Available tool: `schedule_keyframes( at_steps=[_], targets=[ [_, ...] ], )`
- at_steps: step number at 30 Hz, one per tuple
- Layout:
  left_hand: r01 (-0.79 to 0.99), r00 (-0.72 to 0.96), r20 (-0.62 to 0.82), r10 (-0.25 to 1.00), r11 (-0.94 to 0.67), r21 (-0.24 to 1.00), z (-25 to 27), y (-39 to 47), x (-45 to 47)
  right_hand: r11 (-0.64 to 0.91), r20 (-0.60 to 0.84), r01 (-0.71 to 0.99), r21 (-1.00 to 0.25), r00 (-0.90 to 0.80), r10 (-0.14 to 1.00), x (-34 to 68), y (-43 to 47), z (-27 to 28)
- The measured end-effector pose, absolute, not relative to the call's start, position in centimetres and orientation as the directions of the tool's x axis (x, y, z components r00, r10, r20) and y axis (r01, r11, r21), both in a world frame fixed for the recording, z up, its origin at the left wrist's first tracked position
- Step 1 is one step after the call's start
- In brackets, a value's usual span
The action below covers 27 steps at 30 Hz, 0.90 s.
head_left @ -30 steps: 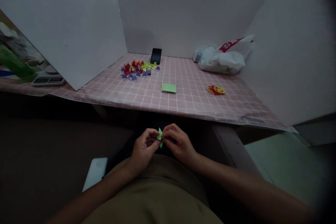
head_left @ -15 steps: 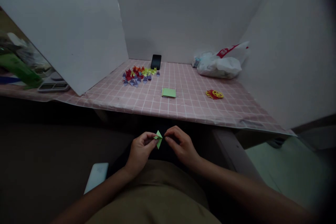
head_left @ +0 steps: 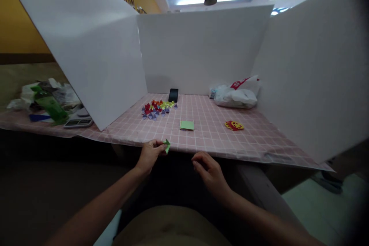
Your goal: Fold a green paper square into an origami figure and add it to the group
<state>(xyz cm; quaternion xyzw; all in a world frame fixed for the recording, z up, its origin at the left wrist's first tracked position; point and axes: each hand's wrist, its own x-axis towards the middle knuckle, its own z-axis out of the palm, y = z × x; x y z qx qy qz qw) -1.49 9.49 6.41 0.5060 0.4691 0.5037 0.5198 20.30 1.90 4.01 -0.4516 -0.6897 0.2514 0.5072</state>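
Note:
A small folded green paper piece with pointed ends is pinched between the thumb and fingers of my left hand, just in front of the table's near edge. My right hand hangs to its right, over my lap, with fingers loosely curled, thumb slightly apart and nothing visible in it. A stack of light green square paper lies on the table beyond my hands. Behind and left of it sits a cluster of small folded paper pieces in red, orange, yellow and purple.
The pink checked tablecloth is enclosed by white panels. On it are a black phone, a white plastic bag and red and yellow cut-out shapes. Outside the left panel are a green bottle and a scale.
The view has tilted up. My left hand has carried the folded green paper forward and left toward the table edge, and my right hand is now farther from it.

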Motion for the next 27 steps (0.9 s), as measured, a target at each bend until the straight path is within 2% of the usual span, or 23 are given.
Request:
schedule_keyframes(
  at_steps=[2, 7, 12, 17, 27],
  targets=[
    [-0.013, 0.028, 0.094, 0.995, -0.094, 0.996, 6.7, 11.1, -1.9, 0.453, 0.466, 0.369, -0.811, -0.059, 0.883, 20.6, 2.3, 4.0],
    [0.103, -0.041, 0.152, 0.988, -0.147, 0.984, 6.7, 16.4, -3.0, 0.434, 0.451, 0.363, -0.824, -0.042, 0.891, 21.2, 3.0, 3.9],
    [0.374, -0.146, 0.215, 0.966, -0.148, 0.916, 6.9, 21.6, -5.0, 0.439, 0.457, 0.391, -0.809, -0.051, 0.888, 21.6, 3.3, 3.8],
    [0.596, -0.244, 0.243, 0.939, -0.053, 0.801, 7.4, 24.2, -7.5, 0.431, 0.451, 0.418, -0.799, -0.058, 0.891, 21.9, 3.5, 3.5],
    [0.760, -0.187, 0.254, 0.949, -0.024, 0.650, 7.0, 27.2, -3.9, 0.402, 0.420, 0.418, -0.815, -0.054, 0.906, 22.2, 4.1, 3.0]
  ],
)
